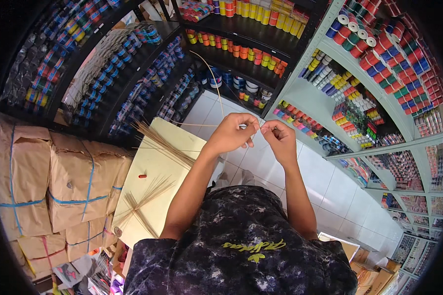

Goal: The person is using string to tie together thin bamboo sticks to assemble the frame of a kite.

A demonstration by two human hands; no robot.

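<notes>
Both hands were up in front of the chest, above the white tile floor (325,191). Left hand (231,133) had its fingers curled w/ thumb and forefinger pinched shut on a thin pale straw (214,78), which arced up twd the shelves. Right hand (279,140) pinched the same straw's near end, fingertips almost touching the left's. More straws (162,143) lay fanned at the far edge of a pale yellow board (157,182) (another bundle (140,204) near its left edge), a small red bead (142,175) btw them. Paper-wrapped parcels (69,187) were stacked just left.
</notes>
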